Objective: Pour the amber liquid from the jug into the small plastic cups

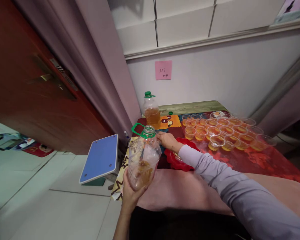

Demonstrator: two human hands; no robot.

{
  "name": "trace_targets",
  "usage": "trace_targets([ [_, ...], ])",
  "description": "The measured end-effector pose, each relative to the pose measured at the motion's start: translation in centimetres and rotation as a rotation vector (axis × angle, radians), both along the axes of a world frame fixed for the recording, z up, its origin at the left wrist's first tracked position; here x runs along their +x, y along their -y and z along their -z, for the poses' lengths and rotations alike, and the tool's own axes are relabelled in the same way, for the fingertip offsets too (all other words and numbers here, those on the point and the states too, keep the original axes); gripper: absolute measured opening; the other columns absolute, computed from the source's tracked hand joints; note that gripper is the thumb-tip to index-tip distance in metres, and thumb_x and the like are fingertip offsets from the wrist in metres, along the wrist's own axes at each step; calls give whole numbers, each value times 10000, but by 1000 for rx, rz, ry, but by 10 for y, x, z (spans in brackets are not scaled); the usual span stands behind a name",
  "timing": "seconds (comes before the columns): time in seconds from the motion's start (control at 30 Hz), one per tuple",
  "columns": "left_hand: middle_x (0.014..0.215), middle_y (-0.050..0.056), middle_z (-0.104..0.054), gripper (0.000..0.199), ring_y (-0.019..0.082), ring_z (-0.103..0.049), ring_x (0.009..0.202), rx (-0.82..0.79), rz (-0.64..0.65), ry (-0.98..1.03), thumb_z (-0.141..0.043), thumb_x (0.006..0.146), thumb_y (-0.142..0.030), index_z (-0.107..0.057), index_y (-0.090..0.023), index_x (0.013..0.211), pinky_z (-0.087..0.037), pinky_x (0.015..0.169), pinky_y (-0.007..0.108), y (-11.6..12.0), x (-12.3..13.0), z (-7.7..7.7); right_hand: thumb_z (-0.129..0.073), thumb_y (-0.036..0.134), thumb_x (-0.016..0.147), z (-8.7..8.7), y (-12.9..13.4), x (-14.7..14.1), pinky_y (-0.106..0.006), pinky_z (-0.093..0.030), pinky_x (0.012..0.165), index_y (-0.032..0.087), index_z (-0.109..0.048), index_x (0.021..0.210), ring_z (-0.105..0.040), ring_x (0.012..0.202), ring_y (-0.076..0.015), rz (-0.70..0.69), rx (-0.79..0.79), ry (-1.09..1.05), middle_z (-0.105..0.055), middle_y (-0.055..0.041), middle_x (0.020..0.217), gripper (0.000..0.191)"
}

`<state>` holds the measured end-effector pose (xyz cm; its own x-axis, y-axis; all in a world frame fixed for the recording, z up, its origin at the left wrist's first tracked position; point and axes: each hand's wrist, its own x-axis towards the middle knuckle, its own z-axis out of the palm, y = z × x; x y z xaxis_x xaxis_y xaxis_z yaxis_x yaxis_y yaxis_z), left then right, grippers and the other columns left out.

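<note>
My left hand (133,188) is wrapped around the lower part of a large clear plastic bottle (150,156). The bottle is uncapped, has a green carry ring at its neck, leans slightly and contains a little amber liquid. Beside the bottle's shoulder is my right hand (168,140), its fingers closed; what they grip, if anything, is partly hidden by the bottle. Under my right forearm lies a red scalloped tray (173,162). Several clear plastic cups (217,142) with yellow-orange liquid stand in rows on the right side of the table.
A second bottle (152,115), green-capped and partly filled with amber liquid, stands at the table's back left. A loose green cap (170,113) lies nearby. Left of the table is a blue-topped stool (100,158). A pink note (163,70) is stuck on the wall.
</note>
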<state>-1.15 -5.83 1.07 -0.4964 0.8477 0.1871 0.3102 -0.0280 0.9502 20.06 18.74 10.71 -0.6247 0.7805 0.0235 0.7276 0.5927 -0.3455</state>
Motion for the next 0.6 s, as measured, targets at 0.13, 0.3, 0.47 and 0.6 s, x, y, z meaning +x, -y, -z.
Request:
trace_targets([
  [0.13, 1558, 201, -687, 1221, 475, -675, 1464, 11, -38, 45, -1032, 549, -527, -499, -246, 1611, -459, 1288, 680, -1, 3, -3, -601, 213, 1146, 11, -7, 6, -296, -556, 1006, 172, -828, 1318, -772, 1252, -253, 53, 13, -81, -812, -169, 1398, 287],
  [0.3, 1577, 214, -667, 1251, 477, -665, 1476, 6, -28, 30, -1036, 561, -580, -488, -232, 1630, -480, 1278, 662, -2, 0, -1, -775, 202, 1040, 22, -15, 8, -306, -544, 885, 165, -829, 1108, -785, 1063, -252, 111, 45, -205, -841, -146, 1175, 95],
  [0.47, 1593, 196, -637, 1281, 458, -659, 1491, -47, 51, 3, -1066, 553, -559, -462, -250, 1639, -514, 1267, 631, -2, -14, 2, -743, 198, 1053, 15, -21, 22, -318, -529, 924, 212, -789, 1056, -740, 1048, -240, 111, 129, -359, -807, -96, 1110, 48],
  [0.6, 1516, 176, -672, 1278, 461, -686, 1440, -71, 41, -1, -1071, 525, -610, -499, -252, 1611, -521, 1251, 654, -4, -18, 2, -723, 207, 1052, 5, -26, 49, -332, -524, 919, 227, -759, 993, -706, 988, -242, 81, 242, -571, -766, -78, 1030, 71],
])
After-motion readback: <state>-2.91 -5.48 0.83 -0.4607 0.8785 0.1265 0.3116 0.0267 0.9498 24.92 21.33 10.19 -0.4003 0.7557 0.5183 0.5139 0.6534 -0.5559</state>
